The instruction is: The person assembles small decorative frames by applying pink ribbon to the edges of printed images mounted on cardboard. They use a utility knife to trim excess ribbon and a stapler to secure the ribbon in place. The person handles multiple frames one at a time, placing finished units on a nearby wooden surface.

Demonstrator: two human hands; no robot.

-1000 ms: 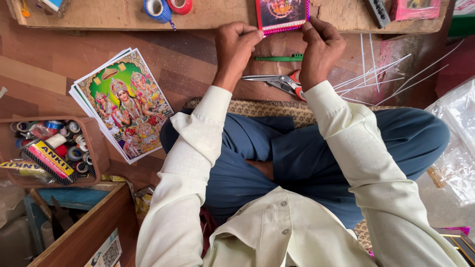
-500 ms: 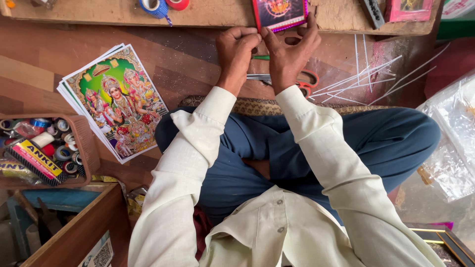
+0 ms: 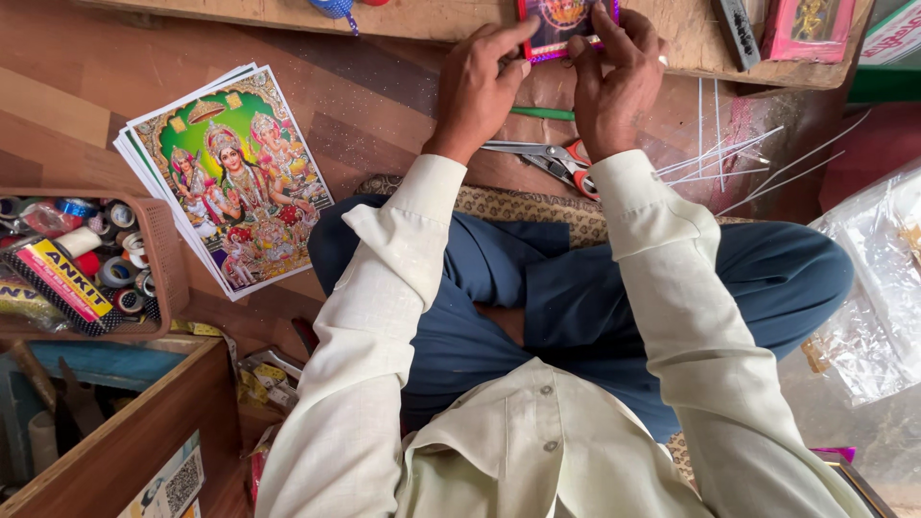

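Compared with half a second earlier, both hands sit a little higher and further apart, and the scissors below them, then partly covered, now show almost whole. The stack of prints has also slid slightly right in the view.

The left hand [image 3: 477, 86] pinches the lower left corner of a small framed picture [image 3: 566, 21] with a pink and purple border, thumb and forefinger closed on its edge. The right hand [image 3: 617, 82] grips the lower right side, fingers curled over the frame and thumb pressing the bottom edge. The picture rests on a rough wooden board [image 3: 432, 19] running along the top of the view.

The person sits cross-legged on a patterned mat [image 3: 508, 203], in blue trousers and a cream long-sleeved shirt. The floor [image 3: 86, 105] is reddish-brown wood, dusted with glitter.

Just below the hands lie scissors [image 3: 542, 158] with red handles and a green stick [image 3: 542, 113]. Thin silver rods [image 3: 729, 158] fan out to the right of them.

On the left lies a stack of colourful devotional prints [image 3: 230, 177], green-backed, tilted. Further left, a brown basket [image 3: 158, 254] holds tape rolls and a long yellow and red packet [image 3: 62, 283]. Below it is a wooden box [image 3: 134, 441] with a printed sticker on its side.

On the board at upper right stands a pink packet [image 3: 806, 27] with gold decoration. Crinkled clear plastic bags [image 3: 878, 288] lie at the right edge.
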